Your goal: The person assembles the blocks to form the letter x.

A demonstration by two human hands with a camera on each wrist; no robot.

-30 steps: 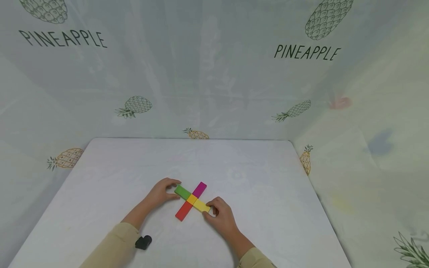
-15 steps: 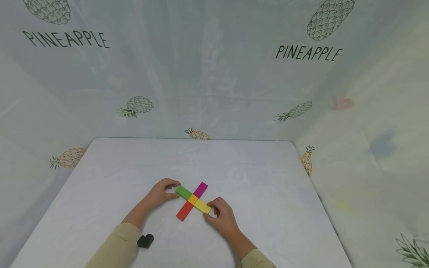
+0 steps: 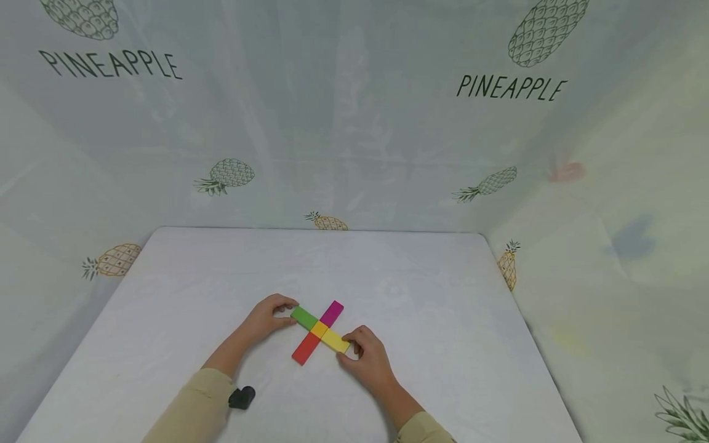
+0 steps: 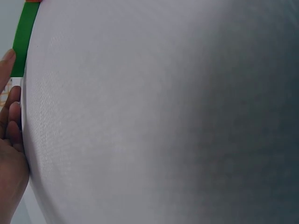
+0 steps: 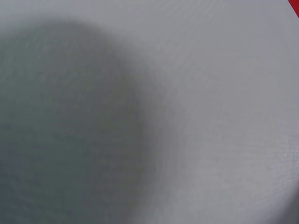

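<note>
Several coloured blocks lie flat on the table in a cross around a small orange-yellow square block (image 3: 319,329). My left hand (image 3: 266,317) has its thumb and index finger about the outer end of the green block (image 3: 304,317); in the left wrist view a fingertip touches that green block (image 4: 24,42). Across the cross, my right hand (image 3: 368,360) pinches the outer end of the pale yellow block (image 3: 335,340) between thumb and index finger. A magenta block (image 3: 331,314) forms the far arm, a red block (image 3: 306,348) the near one.
A black heart-shaped object (image 3: 242,398) lies beside the left sleeve (image 3: 194,403). The white table (image 3: 421,289) has its far edge against a hanging pineapple-print cloth (image 3: 354,123), which also runs along both sides.
Both hands keep their places at the green and pale yellow blocks. The whole head view has shifted very slightly, and the cross of blocks looks the same.
</note>
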